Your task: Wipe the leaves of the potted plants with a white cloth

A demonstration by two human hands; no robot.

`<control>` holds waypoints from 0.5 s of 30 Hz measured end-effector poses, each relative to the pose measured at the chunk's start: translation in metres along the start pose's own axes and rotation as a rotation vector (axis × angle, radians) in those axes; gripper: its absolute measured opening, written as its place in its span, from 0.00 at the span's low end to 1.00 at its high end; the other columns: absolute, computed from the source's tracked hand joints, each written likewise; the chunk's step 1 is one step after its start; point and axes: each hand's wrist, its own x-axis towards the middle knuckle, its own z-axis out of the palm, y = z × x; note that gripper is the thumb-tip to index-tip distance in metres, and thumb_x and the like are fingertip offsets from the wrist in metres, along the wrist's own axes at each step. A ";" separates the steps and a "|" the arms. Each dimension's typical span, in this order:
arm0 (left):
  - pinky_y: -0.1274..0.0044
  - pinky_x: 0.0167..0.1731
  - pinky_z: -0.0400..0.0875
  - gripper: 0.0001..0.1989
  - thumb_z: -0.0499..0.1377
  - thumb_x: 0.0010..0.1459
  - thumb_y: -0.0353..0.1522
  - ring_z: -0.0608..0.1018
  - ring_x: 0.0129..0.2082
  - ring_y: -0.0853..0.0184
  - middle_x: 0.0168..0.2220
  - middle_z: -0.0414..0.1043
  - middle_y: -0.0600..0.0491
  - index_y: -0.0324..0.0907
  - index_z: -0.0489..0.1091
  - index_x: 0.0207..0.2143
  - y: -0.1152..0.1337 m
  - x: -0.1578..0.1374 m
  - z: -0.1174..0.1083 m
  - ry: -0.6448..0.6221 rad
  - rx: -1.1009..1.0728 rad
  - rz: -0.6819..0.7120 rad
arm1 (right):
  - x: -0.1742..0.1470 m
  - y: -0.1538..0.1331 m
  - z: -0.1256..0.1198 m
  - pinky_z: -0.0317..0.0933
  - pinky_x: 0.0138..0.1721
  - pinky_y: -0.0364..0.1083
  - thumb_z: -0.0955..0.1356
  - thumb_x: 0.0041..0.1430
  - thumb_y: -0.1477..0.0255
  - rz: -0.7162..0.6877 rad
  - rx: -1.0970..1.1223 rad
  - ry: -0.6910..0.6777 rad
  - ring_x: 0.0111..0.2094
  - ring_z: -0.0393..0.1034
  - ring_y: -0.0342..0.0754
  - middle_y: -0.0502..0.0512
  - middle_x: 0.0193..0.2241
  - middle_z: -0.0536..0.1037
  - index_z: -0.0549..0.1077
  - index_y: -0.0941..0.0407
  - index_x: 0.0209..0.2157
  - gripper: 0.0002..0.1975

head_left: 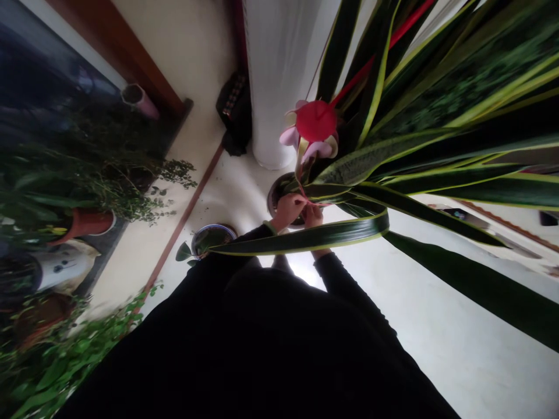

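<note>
A tall snake plant (358,166) with yellow-edged leaves leans to the right out of a round pot (273,195). Low on its leaves runs a thin pinkish-red string (301,187). My left hand (288,210) is closed in a pinch on this string. Close beside it, my right hand (313,216) has its fingers bent together at the string as well; a long leaf crosses in front of that wrist. Above the hands, a red disc with pink petal shapes, like a pinwheel flower (317,121), sits among the leaves on a red stick.
A white column (273,87) stands behind the pot, with a dark bag-like item (236,110) beside it. A smaller potted plant (213,235) is on the floor near my left sleeve. Several plants line the left, one in a terracotta pot (94,223). Long leaves spread across the right.
</note>
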 end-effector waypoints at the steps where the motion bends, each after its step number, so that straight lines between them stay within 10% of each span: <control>1: 0.73 0.51 0.76 0.14 0.64 0.64 0.22 0.86 0.44 0.62 0.41 0.89 0.51 0.45 0.87 0.34 0.001 0.000 -0.001 -0.018 0.032 0.031 | -0.001 0.000 0.001 0.64 0.39 0.43 0.69 0.70 0.63 0.004 0.016 -0.002 0.31 0.65 0.42 0.43 0.23 0.71 0.66 0.51 0.32 0.13; 15: 0.73 0.47 0.78 0.07 0.71 0.57 0.23 0.83 0.34 0.66 0.30 0.85 0.52 0.42 0.87 0.30 -0.008 0.021 -0.007 -0.236 -0.260 -0.030 | -0.007 -0.008 -0.014 0.65 0.42 0.47 0.71 0.65 0.64 -0.027 0.057 -0.116 0.33 0.67 0.44 0.46 0.27 0.73 0.65 0.50 0.33 0.12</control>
